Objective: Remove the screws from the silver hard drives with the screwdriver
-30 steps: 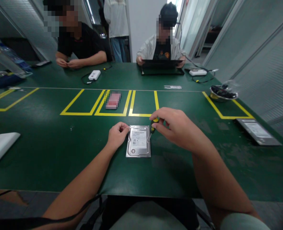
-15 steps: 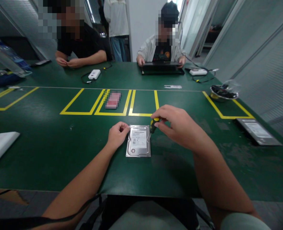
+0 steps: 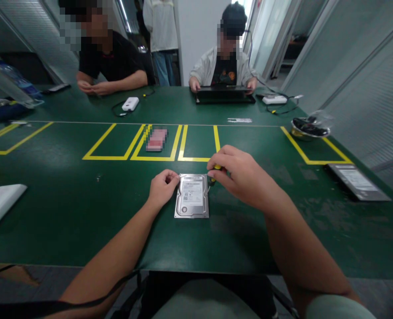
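Note:
A silver hard drive (image 3: 192, 197) with a white label lies flat on the green table before me. My left hand (image 3: 163, 186) grips its upper left edge, thumb and fingers pinched together at the corner. In my right hand (image 3: 234, 173) is a small yellow and black screwdriver (image 3: 212, 181), its handle partly covered by my fingers. The thin shaft points down at the drive's right edge; I cannot tell whether its tip touches a screw.
A second hard drive (image 3: 356, 181) lies to the right, near a bowl of dark parts (image 3: 309, 128). At the left is a white box-like object (image 3: 3, 206). Yellow tape (image 3: 196, 158) marks the green table (image 3: 93, 230). Across it, one person holds a black device (image 3: 225, 94).
My right hand has shifted slightly on the screwdriver, and its fingers now cover more of the handle. My left hand and the hard drive hold the same place.

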`<control>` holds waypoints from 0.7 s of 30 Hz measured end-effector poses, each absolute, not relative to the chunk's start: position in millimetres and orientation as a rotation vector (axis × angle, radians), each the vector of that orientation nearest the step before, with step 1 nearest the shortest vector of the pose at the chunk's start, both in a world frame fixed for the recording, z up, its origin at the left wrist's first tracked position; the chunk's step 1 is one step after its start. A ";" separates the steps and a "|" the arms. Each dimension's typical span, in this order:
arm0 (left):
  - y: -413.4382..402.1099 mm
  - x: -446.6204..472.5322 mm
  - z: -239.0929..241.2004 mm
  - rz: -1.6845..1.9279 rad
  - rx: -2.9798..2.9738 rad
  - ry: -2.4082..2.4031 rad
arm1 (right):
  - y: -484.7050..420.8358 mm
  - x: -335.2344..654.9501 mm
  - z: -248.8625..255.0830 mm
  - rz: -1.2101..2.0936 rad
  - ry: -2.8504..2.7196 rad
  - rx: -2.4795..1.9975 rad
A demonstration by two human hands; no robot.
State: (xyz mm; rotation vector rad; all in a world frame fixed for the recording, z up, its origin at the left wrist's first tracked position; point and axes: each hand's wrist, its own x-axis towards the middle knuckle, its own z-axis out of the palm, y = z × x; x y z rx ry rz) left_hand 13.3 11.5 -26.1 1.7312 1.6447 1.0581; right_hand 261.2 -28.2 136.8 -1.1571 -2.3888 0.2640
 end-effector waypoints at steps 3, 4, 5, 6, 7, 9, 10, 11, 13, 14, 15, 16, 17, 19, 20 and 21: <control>11.2 13.4 -25.4 1.056 1.732 1.647 | -27.3 258.3 135.6 0.243 -2.334 -1.213; 11.1 13.4 -25.2 1.054 1.731 1.651 | -27.0 257.9 135.2 0.247 -2.316 -1.228; 11.0 13.4 -24.9 1.050 1.731 1.656 | -26.9 257.6 134.8 0.256 -2.304 -1.239; 10.9 13.5 -24.7 1.046 1.732 1.659 | -26.8 257.5 134.7 0.265 -2.302 -1.245; 10.8 13.5 -24.5 1.043 1.732 1.660 | -27.0 257.6 134.7 0.273 -2.309 -1.241; 10.8 13.7 -24.5 1.040 1.730 1.659 | -27.7 258.0 135.0 0.278 -2.334 -1.208; 10.8 13.8 -24.5 1.041 1.728 1.658 | -28.3 258.2 135.3 0.279 -2.347 -1.186; 10.8 13.9 -24.7 1.044 1.726 1.657 | -28.9 258.3 135.5 0.280 -2.355 -1.163; 10.8 14.0 -24.9 1.048 1.727 1.658 | -29.8 258.2 135.6 0.290 -2.359 -1.136; 10.8 14.1 -24.9 1.049 1.731 1.657 | -30.0 258.0 135.4 0.295 -2.360 -1.135; 10.7 14.1 -24.9 1.050 1.735 1.656 | -29.8 257.6 134.9 0.294 -2.363 -1.141; 10.7 14.1 -24.7 1.050 1.738 1.656 | -29.4 257.1 134.4 0.286 -2.368 -1.150; 10.6 14.2 -24.5 1.049 1.740 1.659 | -28.8 256.6 133.8 0.272 -2.365 -1.164; 10.4 14.3 -23.8 1.045 1.740 1.666 | -27.3 255.7 132.7 0.240 -2.332 -1.206; 10.2 14.5 -23.4 1.043 1.738 1.670 | -26.6 255.3 132.2 0.234 -2.307 -1.225; 10.1 14.6 -23.1 1.041 1.735 1.672 | -26.1 255.0 131.9 0.240 -2.284 -1.240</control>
